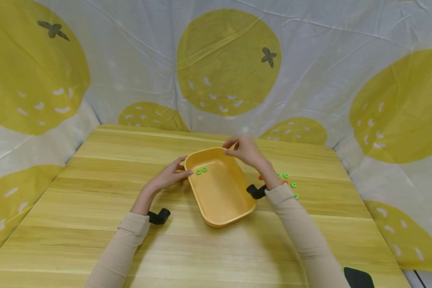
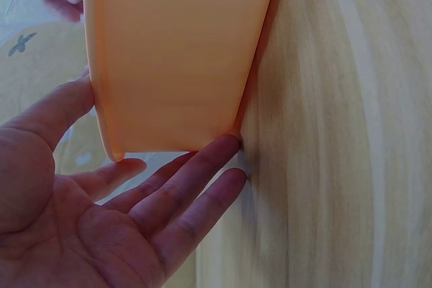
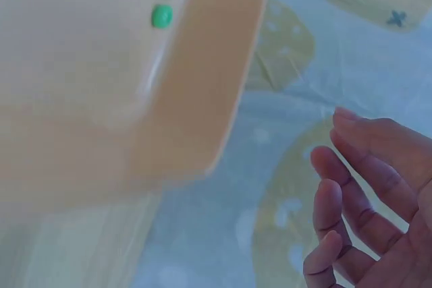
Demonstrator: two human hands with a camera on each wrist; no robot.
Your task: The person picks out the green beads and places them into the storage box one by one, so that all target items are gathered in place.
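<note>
An orange plastic tub [image 1: 219, 192] stands tilted over the middle of the table. Two small green rings [image 1: 198, 172] lie inside it at the far left corner. My left hand [image 1: 172, 174] holds that corner, thumb at the rim and fingers along the outer wall; in the left wrist view, fingertips [image 2: 229, 143] reach the tub's bottom edge. Beside the far right corner is my right hand [image 1: 245, 151]. Its fingers [image 3: 327, 200] are loosely bent with nothing between them, apart from the rim in the right wrist view.
Several green rings [image 1: 293, 185] and a few red pieces [image 1: 261, 177] lie on the wooden table [image 1: 75, 224], partly behind my right forearm. A dark phone-like object [image 1: 358, 277] is at the front right. A fruit-print cloth [image 1: 140, 60] hangs behind the table.
</note>
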